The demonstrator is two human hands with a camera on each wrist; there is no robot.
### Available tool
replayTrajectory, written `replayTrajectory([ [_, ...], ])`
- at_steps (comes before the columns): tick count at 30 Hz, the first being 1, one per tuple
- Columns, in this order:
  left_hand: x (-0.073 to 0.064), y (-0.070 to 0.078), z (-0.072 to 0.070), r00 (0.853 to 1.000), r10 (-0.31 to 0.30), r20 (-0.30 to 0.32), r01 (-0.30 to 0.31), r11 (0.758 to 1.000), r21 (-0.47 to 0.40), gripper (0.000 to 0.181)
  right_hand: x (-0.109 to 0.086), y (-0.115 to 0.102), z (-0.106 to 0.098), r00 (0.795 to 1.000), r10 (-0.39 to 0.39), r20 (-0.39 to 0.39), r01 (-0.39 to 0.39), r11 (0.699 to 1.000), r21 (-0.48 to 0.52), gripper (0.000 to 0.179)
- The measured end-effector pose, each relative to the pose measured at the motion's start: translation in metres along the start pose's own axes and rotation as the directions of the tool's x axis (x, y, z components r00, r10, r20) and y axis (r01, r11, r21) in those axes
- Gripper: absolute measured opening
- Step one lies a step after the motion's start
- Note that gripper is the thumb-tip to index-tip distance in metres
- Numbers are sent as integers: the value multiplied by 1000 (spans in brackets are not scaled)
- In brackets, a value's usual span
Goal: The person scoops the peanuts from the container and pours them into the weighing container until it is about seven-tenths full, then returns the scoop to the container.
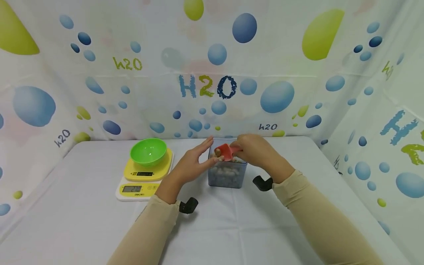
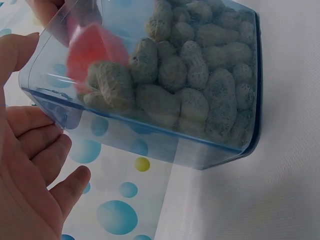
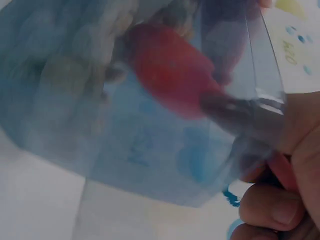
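Note:
A clear blue-tinted plastic container [image 1: 227, 176] stands on the table, holding many peanuts in their shells [image 2: 172, 72]. My right hand [image 1: 254, 149] reaches over its right rim and grips the handle of a red scoop [image 1: 227, 152]. The scoop's bowl lies inside the container near the top, with peanuts at its mouth. At the container's left rim is my left hand [image 1: 193, 162], its fingers extended and the thumb at the front edge. In the left wrist view, its fingertips [image 2: 64, 142] are right at the outside corner of the container.
To the left is a yellow and white kitchen scale [image 1: 145, 190], its display lit with digits. A bright green bowl [image 1: 148, 151] sits on the scale. A white curtain [image 1: 159, 106] printed with blue and green drops hangs behind the white-covered table [image 1: 212, 235].

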State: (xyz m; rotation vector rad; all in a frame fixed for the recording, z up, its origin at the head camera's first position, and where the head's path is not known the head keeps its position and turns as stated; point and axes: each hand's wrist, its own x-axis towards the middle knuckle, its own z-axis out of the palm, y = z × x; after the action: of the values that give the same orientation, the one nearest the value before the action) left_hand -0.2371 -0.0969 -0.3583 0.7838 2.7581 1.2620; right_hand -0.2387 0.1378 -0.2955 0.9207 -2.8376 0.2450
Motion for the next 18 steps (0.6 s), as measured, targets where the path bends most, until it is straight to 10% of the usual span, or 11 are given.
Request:
replayTrajectory([
  [8, 0, -2, 3, 1000, -15, 2, 15, 1000, 8, 76, 0, -2, 13, 982, 187, 24, -188, 968, 166, 27],
  [18, 2, 1, 4, 1000, -14, -19, 15, 999, 49, 76, -3, -6, 7, 976, 218, 16, -211, 920, 329, 23],
])
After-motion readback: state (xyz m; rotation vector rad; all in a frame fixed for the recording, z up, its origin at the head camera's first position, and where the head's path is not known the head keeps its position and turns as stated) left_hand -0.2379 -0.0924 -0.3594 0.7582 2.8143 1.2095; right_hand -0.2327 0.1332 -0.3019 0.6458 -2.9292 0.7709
